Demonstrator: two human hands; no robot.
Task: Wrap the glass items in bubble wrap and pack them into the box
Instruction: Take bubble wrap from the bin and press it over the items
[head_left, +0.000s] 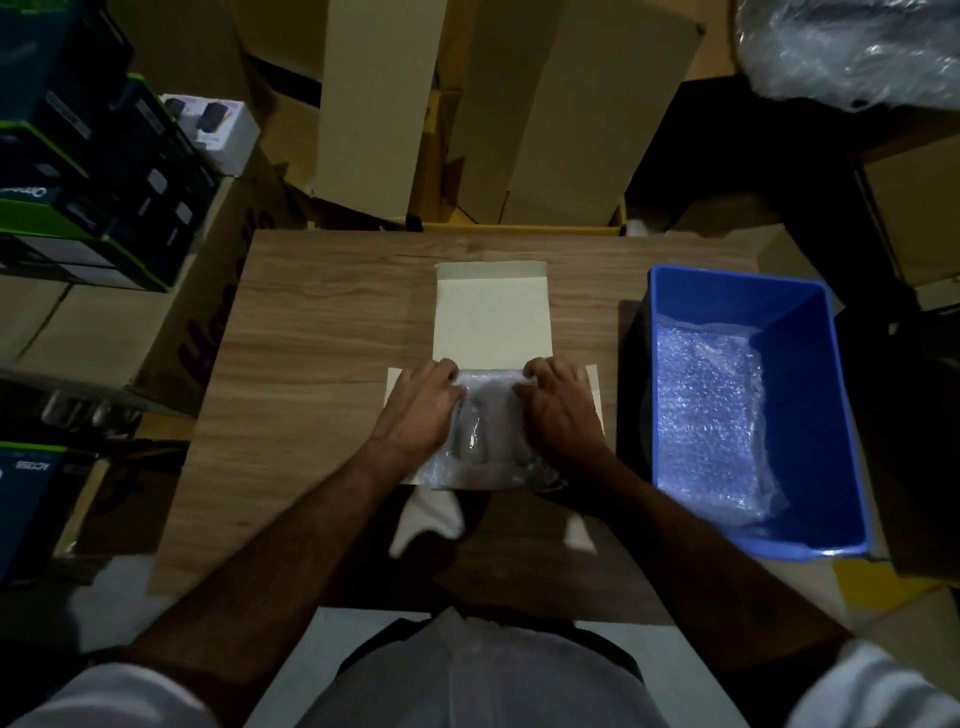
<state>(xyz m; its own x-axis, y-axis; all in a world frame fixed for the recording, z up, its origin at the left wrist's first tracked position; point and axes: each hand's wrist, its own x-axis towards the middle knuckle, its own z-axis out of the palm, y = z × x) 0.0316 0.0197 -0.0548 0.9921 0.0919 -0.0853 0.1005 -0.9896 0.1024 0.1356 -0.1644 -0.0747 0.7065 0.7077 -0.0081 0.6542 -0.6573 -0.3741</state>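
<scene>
A bubble-wrapped bundle (488, 431) lies in a pale cardboard box (491, 317) at the middle of the wooden table, the box's lid flap lying open toward the far side. My left hand (421, 410) presses on the bundle's left side, fingers curled at its far edge. My right hand (558, 410) holds the bundle's right side the same way. What is inside the wrap is dark and unclear. A blue plastic bin (826, 415) on the right holds more bubble wrap (711, 421).
The wooden table (322, 332) is ringed by stacked cardboard boxes at the back and left, with dark product boxes (88, 182) on the left. A plastic-wrapped roll (852, 47) sits at the top right. My lap lies below the table's near edge.
</scene>
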